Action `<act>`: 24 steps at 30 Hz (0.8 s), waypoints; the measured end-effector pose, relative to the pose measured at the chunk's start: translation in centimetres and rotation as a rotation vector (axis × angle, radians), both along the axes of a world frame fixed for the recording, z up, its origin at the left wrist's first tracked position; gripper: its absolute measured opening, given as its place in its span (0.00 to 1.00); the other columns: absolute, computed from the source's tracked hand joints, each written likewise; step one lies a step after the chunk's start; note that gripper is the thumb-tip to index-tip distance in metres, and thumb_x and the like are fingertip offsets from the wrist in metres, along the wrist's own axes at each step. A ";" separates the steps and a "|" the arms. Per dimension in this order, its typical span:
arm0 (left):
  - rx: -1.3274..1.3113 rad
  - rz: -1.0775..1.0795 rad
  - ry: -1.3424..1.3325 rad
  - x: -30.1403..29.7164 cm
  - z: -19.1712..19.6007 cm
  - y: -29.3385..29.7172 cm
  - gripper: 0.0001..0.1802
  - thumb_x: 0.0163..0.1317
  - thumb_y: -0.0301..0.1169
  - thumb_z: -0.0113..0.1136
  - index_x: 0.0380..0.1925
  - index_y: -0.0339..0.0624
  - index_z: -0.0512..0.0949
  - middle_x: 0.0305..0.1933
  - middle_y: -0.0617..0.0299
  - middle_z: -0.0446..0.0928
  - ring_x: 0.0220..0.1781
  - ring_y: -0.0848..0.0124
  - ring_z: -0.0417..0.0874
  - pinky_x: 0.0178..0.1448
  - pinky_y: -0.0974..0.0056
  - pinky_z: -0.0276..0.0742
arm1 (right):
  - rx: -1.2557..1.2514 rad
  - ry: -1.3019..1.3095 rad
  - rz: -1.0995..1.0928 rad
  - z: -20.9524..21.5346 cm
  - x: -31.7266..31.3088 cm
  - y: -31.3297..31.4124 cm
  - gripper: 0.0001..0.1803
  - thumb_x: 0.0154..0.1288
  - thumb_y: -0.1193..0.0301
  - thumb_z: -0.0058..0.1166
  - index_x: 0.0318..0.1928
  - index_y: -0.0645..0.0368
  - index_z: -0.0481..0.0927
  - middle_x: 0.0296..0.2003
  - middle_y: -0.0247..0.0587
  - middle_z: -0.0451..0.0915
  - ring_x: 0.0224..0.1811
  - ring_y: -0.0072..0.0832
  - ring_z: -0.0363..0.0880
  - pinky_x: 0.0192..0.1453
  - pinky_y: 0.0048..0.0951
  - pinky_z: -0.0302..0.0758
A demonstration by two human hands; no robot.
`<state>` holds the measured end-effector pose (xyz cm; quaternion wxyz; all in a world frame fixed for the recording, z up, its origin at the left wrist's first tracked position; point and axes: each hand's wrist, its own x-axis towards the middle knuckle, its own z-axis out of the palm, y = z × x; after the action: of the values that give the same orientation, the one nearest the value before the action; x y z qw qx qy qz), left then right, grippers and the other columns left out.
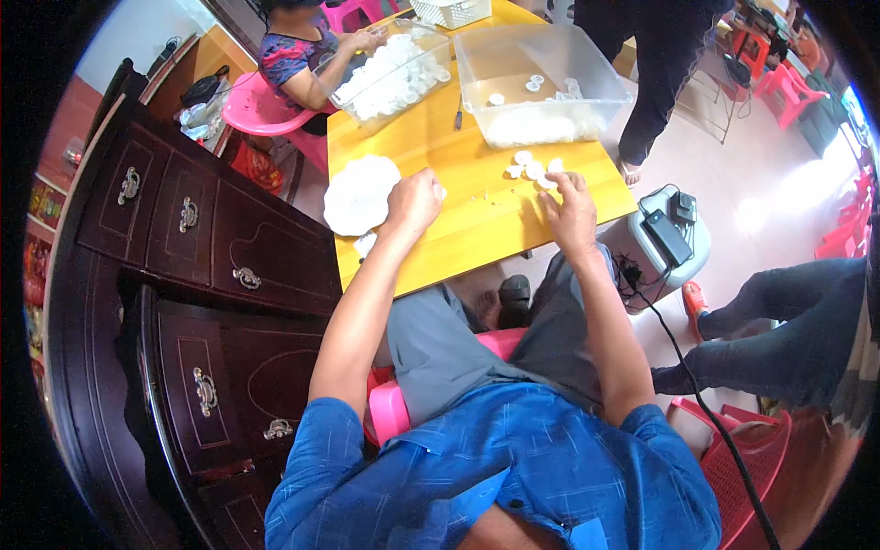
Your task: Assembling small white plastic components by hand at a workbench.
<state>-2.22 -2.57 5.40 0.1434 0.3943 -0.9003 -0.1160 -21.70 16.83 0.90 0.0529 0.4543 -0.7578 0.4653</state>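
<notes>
My left hand (415,203) is closed in a fist over the yellow table (467,238). A bit of a small white piece shows at its right side; the rest is hidden by the fingers. Beside this hand lies a white plate with a scalloped edge (359,194). Over to the right, my right hand (570,218) has its fingers apart and stretched forward. Its fingertips reach a small group of round white plastic pieces (534,170), touching or just above the nearest ones.
Behind the pieces stands a large clear bin (541,128) with white pieces inside. Another clear bin (367,115), heaped with white pieces, is before a seated person (302,64). Dark wooden drawers (192,247) flank my left. At right are a pale container with black adapters (667,236) and a cable.
</notes>
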 end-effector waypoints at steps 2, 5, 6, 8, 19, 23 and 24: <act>-0.036 0.014 -0.008 -1.1 -0.6 -1.3 0.08 0.61 0.33 0.59 0.34 0.41 0.79 0.35 0.46 0.83 0.41 0.45 0.84 0.45 0.45 0.79 | -0.006 0.086 -0.048 -0.2 -0.6 -0.7 0.16 0.59 0.72 0.64 0.49 0.55 0.79 0.47 0.46 0.77 0.51 0.46 0.78 0.54 0.42 0.76; -0.107 0.032 0.014 -2.1 -1.4 -2.3 0.08 0.60 0.33 0.61 0.36 0.42 0.81 0.36 0.47 0.83 0.41 0.47 0.85 0.45 0.47 0.80 | 0.051 0.153 -0.050 -0.6 -0.9 -1.4 0.17 0.58 0.72 0.64 0.49 0.55 0.80 0.46 0.45 0.78 0.50 0.45 0.78 0.53 0.42 0.76; -0.145 0.029 0.046 -2.6 -1.4 -2.2 0.09 0.60 0.33 0.62 0.38 0.44 0.82 0.36 0.49 0.84 0.40 0.49 0.85 0.45 0.48 0.80 | 0.088 0.182 -0.058 -0.9 -1.1 -1.4 0.17 0.58 0.72 0.64 0.49 0.55 0.81 0.45 0.46 0.78 0.49 0.45 0.79 0.53 0.42 0.76; -0.122 -0.012 0.091 -2.6 -1.7 -1.5 0.09 0.59 0.32 0.63 0.39 0.44 0.82 0.36 0.50 0.84 0.41 0.50 0.85 0.45 0.49 0.80 | 0.102 0.198 -0.065 -1.9 -1.6 -1.7 0.15 0.58 0.71 0.63 0.47 0.54 0.81 0.45 0.44 0.78 0.48 0.44 0.79 0.53 0.42 0.76; -0.023 -0.204 0.066 -3.1 -4.2 2.0 0.11 0.57 0.28 0.62 0.41 0.43 0.80 0.39 0.53 0.83 0.43 0.52 0.84 0.48 0.50 0.80 | 0.060 0.219 -0.117 -2.7 -2.1 -2.3 0.09 0.60 0.69 0.62 0.40 0.56 0.81 0.37 0.44 0.80 0.43 0.45 0.80 0.44 0.42 0.78; -0.054 -0.278 0.089 -3.6 -4.6 1.9 0.10 0.57 0.25 0.57 0.40 0.40 0.79 0.39 0.47 0.82 0.43 0.48 0.84 0.48 0.46 0.80 | -0.063 -0.272 -0.045 -3.3 -1.8 -1.1 0.08 0.67 0.69 0.57 0.42 0.60 0.81 0.35 0.40 0.82 0.34 0.32 0.80 0.40 0.32 0.77; -0.052 -0.278 0.091 -3.6 -4.7 2.0 0.10 0.57 0.25 0.57 0.40 0.40 0.79 0.39 0.47 0.82 0.43 0.48 0.84 0.48 0.46 0.80 | -0.109 -0.508 -0.003 -3.1 -1.4 -0.9 0.09 0.70 0.70 0.55 0.44 0.62 0.80 0.35 0.37 0.83 0.31 0.25 0.79 0.37 0.27 0.75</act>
<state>-5.84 -0.61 0.73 0.1767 0.2564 -0.9415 -0.1292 -23.10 15.98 -2.22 -0.1141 0.3181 -0.7212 0.6047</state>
